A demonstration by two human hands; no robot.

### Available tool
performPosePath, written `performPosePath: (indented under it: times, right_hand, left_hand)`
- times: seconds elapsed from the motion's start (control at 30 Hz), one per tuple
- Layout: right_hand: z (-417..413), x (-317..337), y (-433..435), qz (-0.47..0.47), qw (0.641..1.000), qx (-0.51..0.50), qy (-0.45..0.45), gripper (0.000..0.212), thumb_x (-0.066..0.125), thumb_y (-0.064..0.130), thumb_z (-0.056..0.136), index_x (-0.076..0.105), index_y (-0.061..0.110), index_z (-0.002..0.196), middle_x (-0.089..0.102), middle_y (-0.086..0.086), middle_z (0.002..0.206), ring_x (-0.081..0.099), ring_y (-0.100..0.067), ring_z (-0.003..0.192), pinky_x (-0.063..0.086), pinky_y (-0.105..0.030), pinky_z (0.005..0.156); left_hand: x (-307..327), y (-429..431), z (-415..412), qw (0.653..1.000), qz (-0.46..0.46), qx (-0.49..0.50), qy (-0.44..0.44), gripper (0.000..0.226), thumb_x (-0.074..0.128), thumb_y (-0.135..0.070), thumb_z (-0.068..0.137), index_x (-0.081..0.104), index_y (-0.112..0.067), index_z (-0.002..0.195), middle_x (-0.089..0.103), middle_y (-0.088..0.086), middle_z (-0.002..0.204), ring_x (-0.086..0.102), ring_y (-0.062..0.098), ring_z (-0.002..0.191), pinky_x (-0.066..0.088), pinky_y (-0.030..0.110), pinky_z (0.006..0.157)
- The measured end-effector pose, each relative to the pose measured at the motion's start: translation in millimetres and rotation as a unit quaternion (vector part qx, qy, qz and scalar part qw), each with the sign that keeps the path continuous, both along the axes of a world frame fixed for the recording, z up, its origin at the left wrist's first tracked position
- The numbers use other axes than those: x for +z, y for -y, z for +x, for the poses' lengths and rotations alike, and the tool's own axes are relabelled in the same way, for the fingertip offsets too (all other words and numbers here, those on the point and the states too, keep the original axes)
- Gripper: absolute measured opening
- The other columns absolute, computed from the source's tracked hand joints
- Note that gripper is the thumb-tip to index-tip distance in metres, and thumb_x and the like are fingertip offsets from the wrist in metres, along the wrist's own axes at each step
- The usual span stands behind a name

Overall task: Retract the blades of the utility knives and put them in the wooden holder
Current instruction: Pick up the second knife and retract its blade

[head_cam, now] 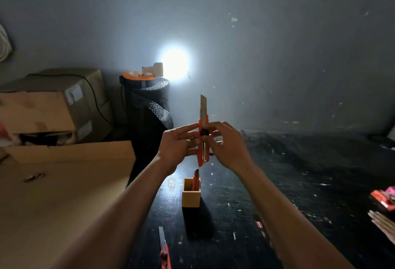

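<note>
You hold the orange utility knife (202, 138) upright above the wooden holder (191, 193), left hand (178, 145) and right hand (227, 143) both gripping its handle, blade at twelve o'clock. Light, rigid, sharp: grip the handle, thumb the black slider.

Dim storeroom or workshop corner: stacked cardboard boxes (53, 102) at tabletop's far left edge, bubble-wrap roll (152, 106) against bare grey wall (277, 44), scratched black tabletop (299, 183), work lamp (157, 69) glaring.
</note>
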State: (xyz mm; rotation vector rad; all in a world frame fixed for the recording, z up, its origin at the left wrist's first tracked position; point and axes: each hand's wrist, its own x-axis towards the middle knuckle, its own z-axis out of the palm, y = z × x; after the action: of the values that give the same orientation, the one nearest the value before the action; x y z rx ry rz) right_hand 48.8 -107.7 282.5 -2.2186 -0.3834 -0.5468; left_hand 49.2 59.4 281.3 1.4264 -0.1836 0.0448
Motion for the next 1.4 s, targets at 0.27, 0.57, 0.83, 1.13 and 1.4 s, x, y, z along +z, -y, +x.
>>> performPosePath:
  times: [0.27,0.57,0.83,1.13,1.4]
  right_hand:
    - [-14,-3,2,0.017,1.0,0.019,-0.017,0.018,0.072,0.017,0.094,0.075,0.019,0.112,0.063,0.016,0.108,0.062,0.001,0.089,0.041,0.008,0.074]
    - [-21,-5,-2,0.028,0.998,0.028,-0.045,0.025,0.076,0.022,0.091,0.07,0.016,0.114,0.062,0.015,0.11,0.063,-0.002,0.096,0.053,-0.01,0.089]
    - [-19,3,-2,0.019,1.0,0.015,-0.013,0.024,0.07,0.015,0.096,0.071,0.021,0.119,0.067,0.005,0.12,0.059,0.006,0.087,0.038,0.009,0.07]
    - [-17,7,2,0.075,0.996,0.026,-0.028,0.022,0.07,0.023,0.096,0.072,0.022,0.118,0.068,0.014,0.113,0.063,0.003,0.094,0.042,-0.006,0.08]
    - [-16,9,5,0.05,0.998,0.029,-0.017,0.024,0.071,0.019,0.095,0.074,0.022,0.118,0.072,0.005,0.121,0.067,-0.006,0.104,0.043,-0.003,0.079]
  left_hand:
    - [19,1,0,0.999,-0.037,-0.012,-0.023,0.043,0.06,0.017,0.092,0.071,-0.007,0.126,0.081,0.012,0.107,0.081,0.026,0.087,0.066,0.036,0.069]
    - [27,3,1,1.0,0.002,0.02,-0.004,0.043,0.064,0.015,0.091,0.071,-0.006,0.128,0.081,0.009,0.102,0.082,0.021,0.08,0.065,0.031,0.063]
    - [34,5,6,1.0,-0.008,0.016,0.0,0.045,0.068,0.012,0.09,0.072,-0.01,0.129,0.081,0.012,0.109,0.081,0.022,0.085,0.065,0.032,0.068]
    - [37,6,7,1.0,-0.03,0.006,0.0,0.043,0.07,0.009,0.09,0.071,-0.008,0.13,0.081,0.012,0.109,0.081,0.022,0.085,0.064,0.031,0.066]
    - [42,7,7,1.0,-0.021,0.01,0.003,0.042,0.068,0.011,0.091,0.072,-0.009,0.127,0.08,0.009,0.106,0.081,0.016,0.081,0.064,0.028,0.063]
